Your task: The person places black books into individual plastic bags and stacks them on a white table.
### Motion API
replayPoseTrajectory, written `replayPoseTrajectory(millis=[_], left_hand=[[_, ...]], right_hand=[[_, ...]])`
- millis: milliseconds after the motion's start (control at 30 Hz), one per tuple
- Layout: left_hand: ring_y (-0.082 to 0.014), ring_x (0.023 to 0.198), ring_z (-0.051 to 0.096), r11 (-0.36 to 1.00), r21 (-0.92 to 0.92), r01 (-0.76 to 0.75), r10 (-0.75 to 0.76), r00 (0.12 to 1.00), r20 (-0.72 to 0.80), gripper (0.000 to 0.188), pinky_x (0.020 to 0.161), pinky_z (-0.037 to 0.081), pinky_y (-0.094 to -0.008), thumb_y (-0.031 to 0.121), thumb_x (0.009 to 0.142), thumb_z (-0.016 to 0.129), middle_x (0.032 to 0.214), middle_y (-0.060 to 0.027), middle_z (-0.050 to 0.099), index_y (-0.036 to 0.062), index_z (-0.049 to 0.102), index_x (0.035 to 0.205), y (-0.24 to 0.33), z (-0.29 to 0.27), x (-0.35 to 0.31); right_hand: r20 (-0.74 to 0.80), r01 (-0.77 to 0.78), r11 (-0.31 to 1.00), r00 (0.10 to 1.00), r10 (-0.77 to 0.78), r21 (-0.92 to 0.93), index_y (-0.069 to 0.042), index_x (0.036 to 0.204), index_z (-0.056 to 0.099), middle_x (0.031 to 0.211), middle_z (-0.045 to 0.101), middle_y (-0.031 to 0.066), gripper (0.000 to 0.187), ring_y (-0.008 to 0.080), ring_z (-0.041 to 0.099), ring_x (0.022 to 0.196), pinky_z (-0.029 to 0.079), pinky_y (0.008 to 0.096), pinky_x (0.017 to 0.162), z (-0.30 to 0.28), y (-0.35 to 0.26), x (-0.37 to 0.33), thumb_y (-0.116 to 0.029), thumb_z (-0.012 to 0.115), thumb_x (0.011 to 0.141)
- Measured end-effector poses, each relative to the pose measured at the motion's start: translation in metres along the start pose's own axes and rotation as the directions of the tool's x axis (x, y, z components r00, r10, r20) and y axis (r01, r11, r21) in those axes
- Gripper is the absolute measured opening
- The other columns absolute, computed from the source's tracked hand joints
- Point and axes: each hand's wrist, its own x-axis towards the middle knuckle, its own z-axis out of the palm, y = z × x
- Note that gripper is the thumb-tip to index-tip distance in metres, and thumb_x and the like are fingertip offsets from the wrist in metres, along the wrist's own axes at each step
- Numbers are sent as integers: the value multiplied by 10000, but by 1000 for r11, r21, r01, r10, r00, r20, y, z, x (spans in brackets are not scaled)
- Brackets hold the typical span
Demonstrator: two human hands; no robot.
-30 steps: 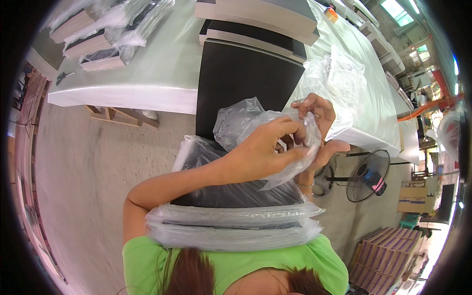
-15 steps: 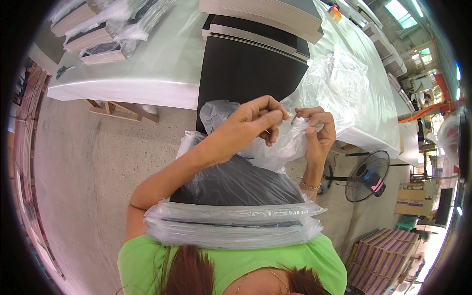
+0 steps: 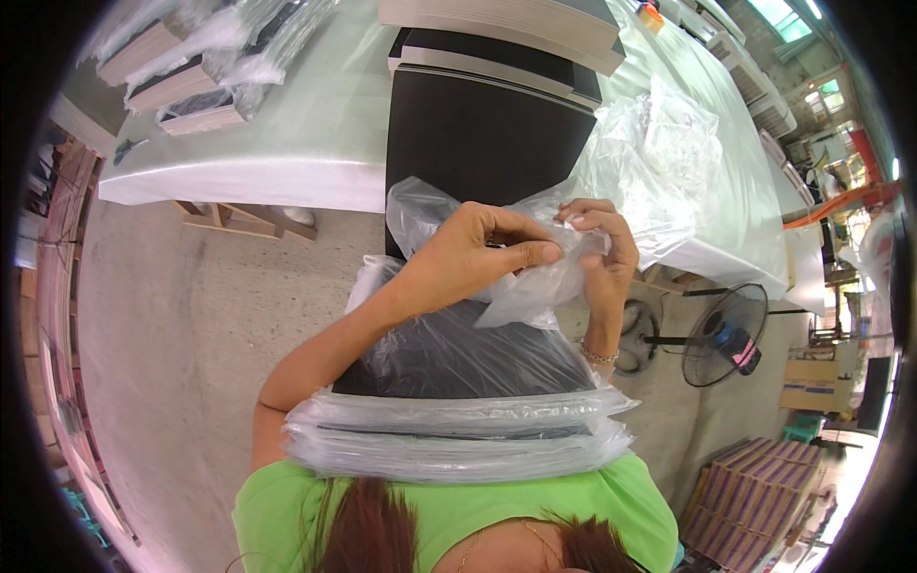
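My left hand [image 3: 478, 250] is pinched, thumb against fingers, on crumpled clear plastic. Opposite it, my right hand [image 3: 606, 250] grips the same clear plastic bag [image 3: 535, 296] between thumb and fingers. The hands are close together but apart. Below them, a stack of dark flat pieces in clear plastic wrap [image 3: 458, 358] leans against my body, its layered wrapped edges nearest me. Just beyond my hands lies a bare black panel [image 3: 487, 134] on the table, partly covered by loose plastic at its near end.
Thick black-topped stacks with pale edges [image 3: 506, 24] stand at the back. More clear plastic [image 3: 659, 162] lies to their right on the white-covered table [image 3: 248, 177]. Plastic-wrapped stacks [image 3: 191, 81] sit far left, near scissors [image 3: 129, 150]. A fan [image 3: 726, 334] stands on the right; striped stack [image 3: 755, 497] lower right.
My left hand has come down a little and its thumb and fingers have closed on the plastic. My right hand has shifted slightly left, still gripping the bag.
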Motion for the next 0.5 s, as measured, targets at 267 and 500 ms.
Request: replayPoseTrajectory(millis=[267,500], left_hand=[[-55,705,552,988,-142,58,-56,998,15,157,623,427,-191,195,803,688,751,6,622,44,667,841,-6,-11,6],[-102,846,600,644,-757,111,-169,986,1,177,781,508,-246,190,871,609,953,-21,625,69,608,1000,-23,-62,6]], right_hand=[[-66,76,989,996,-68,125,-44,960,556,970,585,123,146,231,562,968,427,347,880,-4,17,-2,-79,600,825],[-447,32,645,747,493,764,1,1235,430,1189,534,137,339,261,498,1124,368,370,1003,-86,49,-50,-64,475,906]])
